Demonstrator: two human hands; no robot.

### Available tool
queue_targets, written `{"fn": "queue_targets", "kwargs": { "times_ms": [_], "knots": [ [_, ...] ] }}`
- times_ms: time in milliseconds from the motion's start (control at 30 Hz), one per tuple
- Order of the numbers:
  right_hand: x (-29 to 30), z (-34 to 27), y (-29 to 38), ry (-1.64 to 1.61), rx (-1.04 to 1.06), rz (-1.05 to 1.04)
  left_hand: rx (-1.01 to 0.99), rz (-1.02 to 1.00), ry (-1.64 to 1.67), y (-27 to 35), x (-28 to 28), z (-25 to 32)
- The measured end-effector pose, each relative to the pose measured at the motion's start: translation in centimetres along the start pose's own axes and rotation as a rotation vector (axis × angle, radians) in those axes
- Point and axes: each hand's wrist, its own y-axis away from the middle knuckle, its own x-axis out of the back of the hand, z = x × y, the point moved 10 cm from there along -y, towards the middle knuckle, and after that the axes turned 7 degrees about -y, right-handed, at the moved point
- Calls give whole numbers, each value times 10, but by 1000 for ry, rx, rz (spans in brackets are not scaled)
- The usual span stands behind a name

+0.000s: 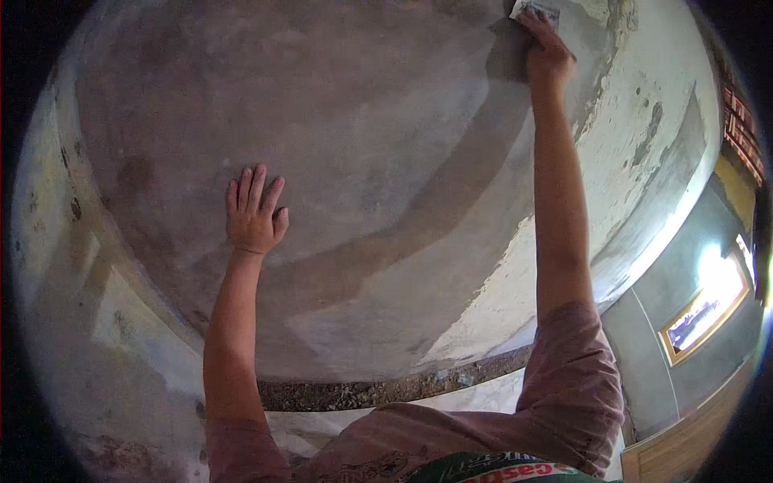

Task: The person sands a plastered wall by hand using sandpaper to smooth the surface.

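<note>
My left hand (257, 211) lies on a grey plastered wall (362, 151), fingers spread and nothing in it. Higher up at the top right, my right hand (548, 48) presses a small pale sheet (551, 11) to the same wall. Dark marks show on the sheet, which looks like paper; the fingers cover part of it, so its exact kind is unclear. The plaster is smooth and mottled, and the shadow of my right arm falls across it. To the right of that arm, the plaster ends in a ragged edge against a paler, patchy coat (640, 121).
A rough strip of gravelly rubble (326, 395) runs along the wall's foot, beside pale floor tiles (471, 395). At left, a stained side wall (133, 326) meets the plaster. A wood-framed window (703, 311) glows at the far right, with red brickwork (741, 130) above it.
</note>
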Motion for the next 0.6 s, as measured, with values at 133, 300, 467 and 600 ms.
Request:
{"fn": "queue_targets", "kwargs": {
  "times_ms": [133,300,467,600],
  "knots": [
    [-63,-154,62,57,469,-275,15,-44,-24,19,0,-4],
    [-52,-129,45,89,469,-430,12,-35,-29,17,1,-5],
    [-13,-52,8,50,130,-75,-5,-63,-45,12,-1,-2],
    [-61,-153,72,18,471,-445,16,-57,-43,17,-1,-5]
  ]
}}
